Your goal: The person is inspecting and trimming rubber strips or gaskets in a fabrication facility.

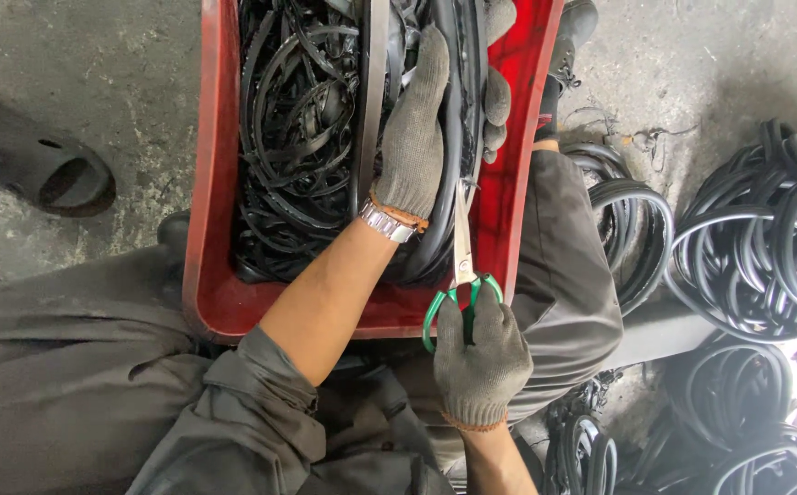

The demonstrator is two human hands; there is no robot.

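A pair of scissors (462, 266) with green handles is being held in the right hand (481, 362), whose gloved grip is being kept closed through the handle loops. The blades are being pointed away from the body, up along a black rubber strip (449, 174), and are lying close together against it; whether the strip is caught between them cannot be told.

The strip is being gripped by the left hand (417, 128), also in a grey knit glove, with the fingers wrapped round it from above and the thumb lying along the near side. A metal watch (387, 223) is being worn at that wrist.

Both hands are being held over a red crate (208, 183), which is being rested across the person's lap and is filled with tangled black rubber offcuts (297, 137). The strip is being run from the far end of the crate down towards its near right corner, just beside the scissors.

Coils of black rubber cord (756, 247) are being kept on the concrete floor (96, 73) to the right, with more coils lying nearer the body. A dark sandal (41, 165) is lying on the floor to the left.
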